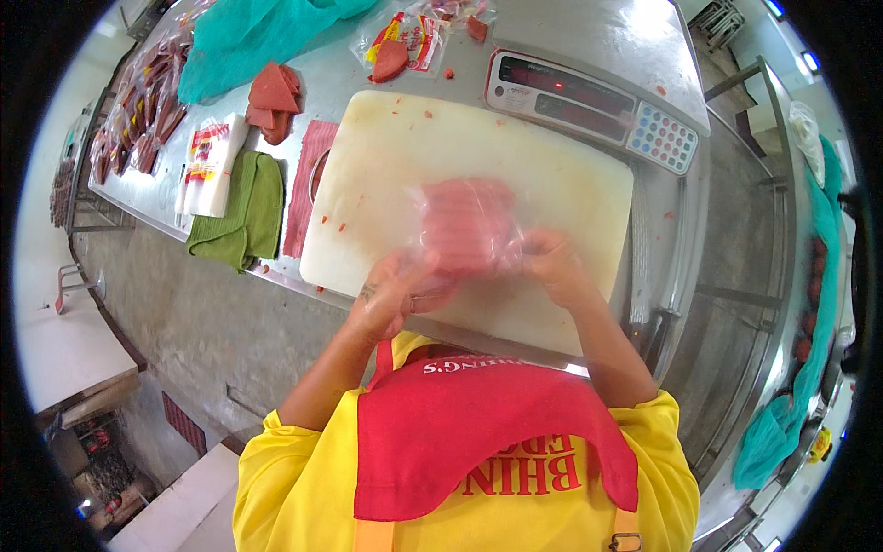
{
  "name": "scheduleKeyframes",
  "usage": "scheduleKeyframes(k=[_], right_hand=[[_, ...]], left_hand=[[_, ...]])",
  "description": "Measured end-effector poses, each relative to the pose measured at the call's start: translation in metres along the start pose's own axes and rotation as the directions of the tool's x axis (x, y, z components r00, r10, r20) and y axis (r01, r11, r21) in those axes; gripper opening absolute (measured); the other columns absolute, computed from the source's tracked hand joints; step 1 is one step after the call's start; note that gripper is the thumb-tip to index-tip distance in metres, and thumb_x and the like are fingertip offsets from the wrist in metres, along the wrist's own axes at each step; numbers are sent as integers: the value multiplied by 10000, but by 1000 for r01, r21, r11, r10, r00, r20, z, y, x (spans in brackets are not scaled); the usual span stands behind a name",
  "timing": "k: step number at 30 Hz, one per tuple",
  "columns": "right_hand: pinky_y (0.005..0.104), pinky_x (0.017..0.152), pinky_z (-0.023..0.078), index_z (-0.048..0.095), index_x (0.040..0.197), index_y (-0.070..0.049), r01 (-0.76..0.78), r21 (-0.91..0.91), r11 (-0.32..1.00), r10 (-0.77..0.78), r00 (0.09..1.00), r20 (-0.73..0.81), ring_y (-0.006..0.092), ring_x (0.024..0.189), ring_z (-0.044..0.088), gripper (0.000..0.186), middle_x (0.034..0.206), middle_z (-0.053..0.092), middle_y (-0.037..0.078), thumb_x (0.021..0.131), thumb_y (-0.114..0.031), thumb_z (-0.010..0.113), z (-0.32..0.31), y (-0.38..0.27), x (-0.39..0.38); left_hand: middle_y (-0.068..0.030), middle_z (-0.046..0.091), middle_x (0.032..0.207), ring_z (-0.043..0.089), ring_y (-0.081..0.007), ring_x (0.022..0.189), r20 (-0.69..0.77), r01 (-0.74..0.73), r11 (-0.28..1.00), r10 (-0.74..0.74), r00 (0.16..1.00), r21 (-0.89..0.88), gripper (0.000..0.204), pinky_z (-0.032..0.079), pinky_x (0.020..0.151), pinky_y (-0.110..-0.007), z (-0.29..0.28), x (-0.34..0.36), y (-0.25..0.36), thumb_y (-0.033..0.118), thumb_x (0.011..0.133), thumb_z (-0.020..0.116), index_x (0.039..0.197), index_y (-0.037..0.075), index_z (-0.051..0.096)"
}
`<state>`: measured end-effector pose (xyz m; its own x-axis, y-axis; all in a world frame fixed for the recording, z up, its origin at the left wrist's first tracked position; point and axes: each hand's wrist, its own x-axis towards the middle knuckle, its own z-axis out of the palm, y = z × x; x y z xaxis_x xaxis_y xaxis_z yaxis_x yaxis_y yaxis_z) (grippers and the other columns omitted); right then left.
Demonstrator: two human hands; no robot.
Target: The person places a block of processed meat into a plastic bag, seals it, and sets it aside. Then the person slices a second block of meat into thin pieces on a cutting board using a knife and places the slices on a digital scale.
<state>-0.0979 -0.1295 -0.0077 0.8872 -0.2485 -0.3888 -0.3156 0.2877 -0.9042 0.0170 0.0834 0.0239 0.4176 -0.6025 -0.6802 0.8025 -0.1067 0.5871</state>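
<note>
A clear plastic bag of pink meat is held over the white cutting board. My left hand grips the bag's lower left corner, fingers curled round it. My right hand pinches the bag's right side. A digital scale lies along the board's back edge. To the board's left are a folded red cloth, a green cloth and a stack of printed plastic bags.
Brown meat slices, a printed packet, teal mesh and bagged sausages occupy the back of the steel table. Another steel table runs along the right, bearing teal mesh. Pale surfaces stand at the left.
</note>
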Motion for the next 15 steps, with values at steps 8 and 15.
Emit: scheduleKeyframes(k=[8, 15], right_hand=[[233, 641, 493, 680, 857, -35, 10, 15, 1000, -11, 999, 39, 93, 724, 611, 120, 785, 662, 19, 768, -94, 735, -1, -4, -5], [238, 618, 511, 674, 982, -37, -135, 36, 990, 139, 972, -191, 99, 735, 613, 151, 883, 664, 36, 850, -106, 647, -19, -7, -1]], left_hand=[[-128, 648, 1033, 673, -255, 882, -111, -145, 989, 147, 983, 26, 353, 594, 716, -370, -4, 12, -22, 196, 858, 683, 1101, -18, 544], [-81, 663, 935, 663, -189, 810, 18, -88, 917, 88, 996, 388, 243, 579, 702, -335, -36, 13, -14, 163, 857, 680, 1022, -5, 621]])
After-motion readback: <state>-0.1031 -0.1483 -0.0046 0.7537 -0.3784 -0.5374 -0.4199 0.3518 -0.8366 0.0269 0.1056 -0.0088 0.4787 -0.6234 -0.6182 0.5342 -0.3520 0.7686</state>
